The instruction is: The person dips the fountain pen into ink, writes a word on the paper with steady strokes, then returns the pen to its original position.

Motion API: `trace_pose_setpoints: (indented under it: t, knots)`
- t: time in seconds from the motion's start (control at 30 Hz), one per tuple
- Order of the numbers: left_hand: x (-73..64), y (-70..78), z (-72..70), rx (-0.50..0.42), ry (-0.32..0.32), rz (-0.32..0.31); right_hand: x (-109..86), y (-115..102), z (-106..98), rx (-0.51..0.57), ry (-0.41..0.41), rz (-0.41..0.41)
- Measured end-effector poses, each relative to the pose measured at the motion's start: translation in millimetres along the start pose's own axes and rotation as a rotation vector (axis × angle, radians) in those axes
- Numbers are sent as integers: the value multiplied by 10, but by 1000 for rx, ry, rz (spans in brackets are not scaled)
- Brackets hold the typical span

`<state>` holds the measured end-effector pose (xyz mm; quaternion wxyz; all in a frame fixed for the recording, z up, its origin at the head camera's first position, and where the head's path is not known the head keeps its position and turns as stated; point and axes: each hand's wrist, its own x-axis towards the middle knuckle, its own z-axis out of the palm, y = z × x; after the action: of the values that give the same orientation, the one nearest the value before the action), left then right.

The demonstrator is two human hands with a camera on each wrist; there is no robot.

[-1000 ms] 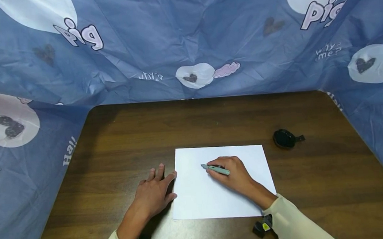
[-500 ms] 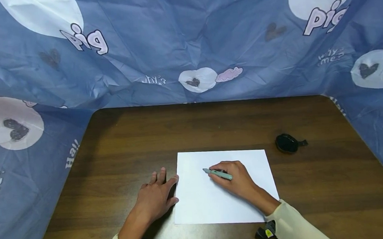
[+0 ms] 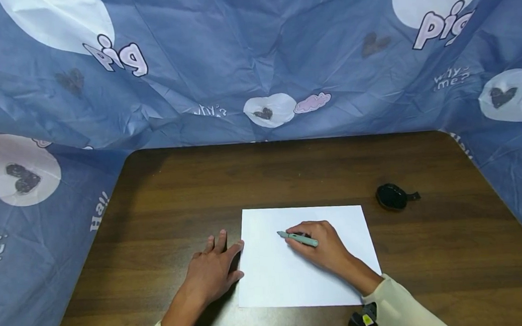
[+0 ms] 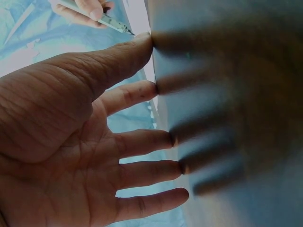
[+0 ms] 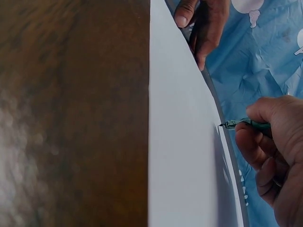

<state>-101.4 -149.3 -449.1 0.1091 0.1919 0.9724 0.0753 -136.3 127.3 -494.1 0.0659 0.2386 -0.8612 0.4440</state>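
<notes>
A blank white sheet of paper (image 3: 290, 281) lies on the brown wooden table. My right hand (image 3: 322, 246) pinches a pale green pen (image 3: 302, 238) over the upper middle of the sheet. The pen slants to the left, and in the right wrist view its dark tip (image 5: 221, 125) is right at the paper's surface. Beside the sheet's left edge, my left hand (image 3: 209, 271) is spread with straight fingers, its thumb and forefinger tips at that edge. In the left wrist view the fingertips (image 4: 163, 138) of this hand meet the tabletop.
A small black pan-shaped dish (image 3: 391, 197) with a short handle stands to the right, beyond the sheet. A black device with a yellow label (image 3: 362, 320) sits at the right wrist. Behind the table (image 3: 261, 173) hangs a blue printed cloth (image 3: 217, 41).
The whole head view has shifted slightly, so everything appears a little lower and further right. Both hands and the pen keep their places relative to the paper.
</notes>
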Motion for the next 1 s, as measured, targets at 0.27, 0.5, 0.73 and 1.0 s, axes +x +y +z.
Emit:
trace_pose_setpoints:
  t: [0.27, 0.5, 0.73, 1.0]
  knots:
    - [-9, 2, 19, 2, 9, -4, -19, -5, -34, 43, -9, 26]
    - [-3, 3, 14, 3, 18, 1, -26, 30, -78, 52, 1, 29]
    - [8, -10, 20, 9, 16, -8, -60, 68, -140, 85, 3, 47]
    - [10, 4, 24, 12, 11, -3, -140, 140, -231, 60, 21, 85]
